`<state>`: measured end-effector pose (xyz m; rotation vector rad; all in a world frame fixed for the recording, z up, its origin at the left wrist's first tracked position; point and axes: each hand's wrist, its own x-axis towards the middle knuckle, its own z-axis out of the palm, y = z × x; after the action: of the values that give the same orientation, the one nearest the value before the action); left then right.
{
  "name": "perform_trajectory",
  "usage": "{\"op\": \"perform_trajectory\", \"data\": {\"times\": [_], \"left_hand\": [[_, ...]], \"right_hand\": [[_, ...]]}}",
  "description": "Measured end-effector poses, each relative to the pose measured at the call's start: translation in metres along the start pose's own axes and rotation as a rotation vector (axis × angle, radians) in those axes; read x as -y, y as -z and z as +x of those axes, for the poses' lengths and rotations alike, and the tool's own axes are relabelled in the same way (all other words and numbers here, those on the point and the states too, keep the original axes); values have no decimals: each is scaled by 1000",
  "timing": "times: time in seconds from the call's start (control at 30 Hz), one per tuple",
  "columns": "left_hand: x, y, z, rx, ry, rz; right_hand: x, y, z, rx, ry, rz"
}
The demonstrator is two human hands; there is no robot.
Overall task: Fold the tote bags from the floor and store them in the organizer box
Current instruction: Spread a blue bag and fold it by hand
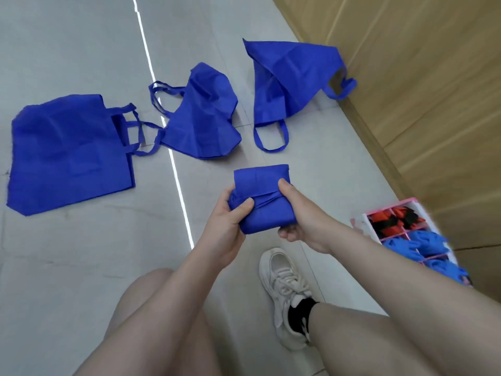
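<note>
Folded blue fabric tote bag [261,198] held between both hands above the grey tiled floor [81,267].
Head view: the left hand [227,222] pinches its left edge, the right hand [296,213] grips its right side; the pink compartmented organizer box [412,234] sits nearby to the right.

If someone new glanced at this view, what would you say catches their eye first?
Probably the folded blue tote bag at centre, gripped on both sides by the left hand and right hand. Behind it, three unfolded blue tote bags lie spread across the grey floor. At the right edge sits a pink organizer box holding red and blue folded items.
</note>
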<state>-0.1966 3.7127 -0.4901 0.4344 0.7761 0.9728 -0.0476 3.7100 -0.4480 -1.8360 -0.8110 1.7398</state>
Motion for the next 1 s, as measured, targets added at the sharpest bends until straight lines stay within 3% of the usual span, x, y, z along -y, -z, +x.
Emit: {"op": "perform_trajectory", "data": {"times": [0.2,0.3,0.43,0.5,0.6,0.7,0.83,1.0], "left_hand": [[31,-63,10,190,110,-67],[60,-91,4,271,208,-23],[105,-121,-9,431,388,126],[121,-138,-17,558,450,244],[143,-161,-23,674,408,493],[169,-177,-23,662,339,633],[215,-201,-21,621,315,658],[295,-225,-18,584,340,707]], "right_hand": [[-22,45,-33,-374,194,346],[-48,71,-63,-522,253,352],[-92,110,-118,-684,152,206],[-110,131,-148,-691,94,200],[-132,161,-179,-679,21,149],[-156,193,-187,-625,17,113],[-199,234,-180,-499,139,252],[-264,285,-169,-577,154,386]]}}
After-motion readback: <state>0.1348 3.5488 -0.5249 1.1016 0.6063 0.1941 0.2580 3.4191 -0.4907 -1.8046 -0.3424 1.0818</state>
